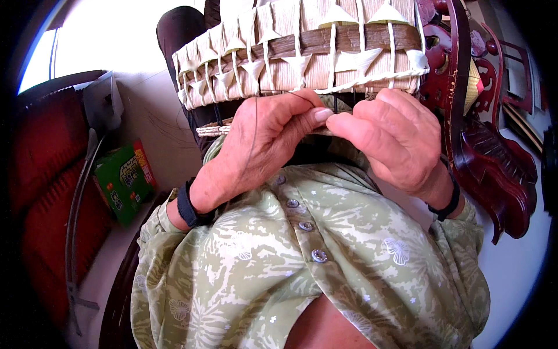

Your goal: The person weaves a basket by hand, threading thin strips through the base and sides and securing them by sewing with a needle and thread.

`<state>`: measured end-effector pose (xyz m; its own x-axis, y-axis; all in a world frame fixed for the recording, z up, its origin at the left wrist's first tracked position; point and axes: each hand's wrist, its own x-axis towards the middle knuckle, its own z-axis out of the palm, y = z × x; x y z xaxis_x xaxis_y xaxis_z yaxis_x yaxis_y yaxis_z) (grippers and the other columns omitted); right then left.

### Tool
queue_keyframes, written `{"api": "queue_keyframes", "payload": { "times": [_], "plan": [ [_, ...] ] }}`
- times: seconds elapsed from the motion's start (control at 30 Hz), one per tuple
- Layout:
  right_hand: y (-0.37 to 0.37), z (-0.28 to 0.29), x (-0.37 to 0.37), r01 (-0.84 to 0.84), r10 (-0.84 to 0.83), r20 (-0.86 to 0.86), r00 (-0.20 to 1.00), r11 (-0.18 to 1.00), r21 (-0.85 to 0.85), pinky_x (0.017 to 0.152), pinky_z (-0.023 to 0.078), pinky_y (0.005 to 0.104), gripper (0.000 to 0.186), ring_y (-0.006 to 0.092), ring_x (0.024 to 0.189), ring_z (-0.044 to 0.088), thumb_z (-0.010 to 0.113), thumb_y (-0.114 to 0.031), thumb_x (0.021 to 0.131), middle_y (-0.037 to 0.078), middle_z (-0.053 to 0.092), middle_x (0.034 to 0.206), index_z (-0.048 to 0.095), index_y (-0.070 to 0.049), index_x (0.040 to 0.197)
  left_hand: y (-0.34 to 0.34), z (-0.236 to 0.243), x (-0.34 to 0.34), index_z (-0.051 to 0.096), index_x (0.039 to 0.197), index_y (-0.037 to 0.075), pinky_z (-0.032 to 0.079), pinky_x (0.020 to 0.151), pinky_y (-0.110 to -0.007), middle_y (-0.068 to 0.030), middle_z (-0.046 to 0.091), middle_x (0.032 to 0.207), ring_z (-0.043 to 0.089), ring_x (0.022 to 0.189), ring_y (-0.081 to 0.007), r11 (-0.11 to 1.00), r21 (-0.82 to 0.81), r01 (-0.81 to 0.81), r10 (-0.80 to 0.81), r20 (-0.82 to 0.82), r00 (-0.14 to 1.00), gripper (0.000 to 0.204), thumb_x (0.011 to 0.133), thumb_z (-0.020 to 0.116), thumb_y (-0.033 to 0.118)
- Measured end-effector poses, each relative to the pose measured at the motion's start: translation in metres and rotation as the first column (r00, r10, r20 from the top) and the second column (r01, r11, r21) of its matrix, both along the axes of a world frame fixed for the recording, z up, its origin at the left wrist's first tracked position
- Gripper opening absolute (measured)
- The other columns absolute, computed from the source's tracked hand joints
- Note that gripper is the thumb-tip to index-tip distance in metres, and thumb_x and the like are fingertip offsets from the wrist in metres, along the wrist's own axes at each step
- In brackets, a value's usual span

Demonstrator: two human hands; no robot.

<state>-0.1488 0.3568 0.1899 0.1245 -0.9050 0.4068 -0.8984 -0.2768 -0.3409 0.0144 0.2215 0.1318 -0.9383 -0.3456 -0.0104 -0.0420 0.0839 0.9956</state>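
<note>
A woven piece (273, 70) of pale plant strips, like a basket's side, lies across my lap. A brown band (378, 38) runs through it, crossed by upright twisted cords and folded pale triangles. Just below its near braided edge, my left hand (270, 128) is closed, thumb and index finger pinched together. My right hand (395, 136) is closed too, its fingertips meeting the left thumb. What lies between the fingertips is hidden. A thin dark thread (256, 125) loops over the back of my left hand. Dark uprights and a lower woven rim (215, 129) show beneath the edge.
On the left, a green box (125, 180) stands on the floor beside a grey metal-legged stand (72, 232) and a dark red padded seat (55, 174). Carved dark red wooden furniture (494, 168) rises close to my right arm.
</note>
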Motion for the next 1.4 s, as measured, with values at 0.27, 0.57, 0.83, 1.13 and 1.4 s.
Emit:
{"api": "queue_keyframes", "payload": {
  "times": [0.27, 0.57, 0.83, 1.13, 1.4],
  "plan": [
    [0.001, 0.008, 0.002, -0.089, 0.091, -0.024, 0.996, 0.995, 0.052, 0.052, 0.045, 0.032, 0.028, 0.0217, 0.062, 0.055, 0.082, -0.014, 0.067, 0.005, 0.055, 0.077, 0.069, -0.004, 0.09, -0.003, 0.019, 0.008, 0.068, 0.098, -0.006, 0.051, 0.075, -0.026, -0.0066, 0.07, 0.089, 0.063, 0.08, -0.0107, 0.998, -0.03, 0.061, -0.052, 0.237, 0.97, 0.022, 0.099, 0.063, 0.016],
    [-0.01, -0.005, -0.013, -0.177, 0.177, -0.005, 0.984, 0.984, 0.038, 0.049, 0.044, 0.0307, 0.027, 0.0204, 0.061, 0.054, 0.084, -0.014, 0.064, 0.003, 0.054, 0.073, 0.067, -0.005, 0.084, 0.004, 0.011, 0.016, 0.07, 0.099, -0.004, 0.053, 0.084, -0.026, -0.0082, 0.074, 0.094, 0.067, 0.09, -0.0115, 0.981, 0.124, -0.152, 0.137, 0.122, 0.983, 0.013, 0.097, 0.064, 0.008],
    [-0.013, -0.003, -0.018, -0.217, 0.217, 0.008, 0.976, 0.974, 0.064, 0.047, 0.041, 0.0307, 0.028, 0.0197, 0.059, 0.052, 0.083, -0.013, 0.062, 0.003, 0.054, 0.074, 0.066, -0.005, 0.082, -0.001, 0.015, 0.022, 0.069, 0.098, -0.003, 0.052, 0.074, -0.023, -0.0055, 0.072, 0.084, 0.065, 0.079, -0.0083, 0.928, 0.148, -0.342, 0.348, -0.011, 0.938, 0.009, 0.095, 0.066, 0.004],
    [-0.008, -0.003, -0.016, -0.183, 0.181, 0.039, 0.983, 0.981, 0.07, 0.047, 0.041, 0.0306, 0.026, 0.0204, 0.058, 0.053, 0.083, -0.012, 0.063, 0.004, 0.056, 0.073, 0.067, -0.004, 0.083, -0.002, 0.006, 0.02, 0.072, 0.1, 0.002, 0.056, 0.071, -0.032, -0.0111, 0.071, 0.095, 0.07, 0.081, -0.0255, 0.892, -0.445, -0.083, 0.034, -0.117, 0.993, 0.024, 0.077, 0.077, 0.004],
    [0.002, -0.004, -0.02, -0.175, 0.172, 0.055, 0.984, 0.983, 0.06, 0.047, 0.041, 0.0311, 0.025, 0.0208, 0.058, 0.054, 0.083, -0.011, 0.065, 0.004, 0.057, 0.073, 0.067, -0.004, 0.083, 0.0, -0.002, 0.006, 0.072, 0.103, 0.007, 0.056, 0.065, -0.033, -0.007, 0.07, 0.092, 0.068, 0.074, -0.0222, 0.705, -0.694, -0.147, -0.124, -0.324, 0.938, 0.03, 0.073, 0.076, 0.009]
  ]
}}
